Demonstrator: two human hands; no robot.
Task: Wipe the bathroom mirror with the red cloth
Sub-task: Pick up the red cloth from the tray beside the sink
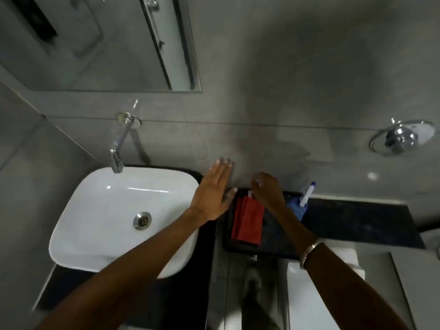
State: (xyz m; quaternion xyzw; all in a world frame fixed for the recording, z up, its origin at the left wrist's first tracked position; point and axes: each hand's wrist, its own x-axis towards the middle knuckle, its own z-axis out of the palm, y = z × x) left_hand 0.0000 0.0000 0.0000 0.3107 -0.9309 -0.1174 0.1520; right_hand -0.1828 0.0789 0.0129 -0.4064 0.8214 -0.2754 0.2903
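Observation:
A folded red cloth (247, 221) lies on the dark counter (357, 225) to the right of the basin. My right hand (267, 191) is curled over the cloth's far end, fingertips pinching its top edge near a small white tag. My left hand (214, 190) is flat and open with fingers together, hovering by the wall between the basin and the cloth, touching nothing I can see. The mirror (95, 44) hangs on the grey wall at the upper left, above the tap.
A white basin (100, 225) with a chrome drain sits at the left under a wall tap (119, 144). A blue spray bottle (300, 203) stands just right of my right hand. A chrome ring fitting (402, 138) is on the wall at the far right.

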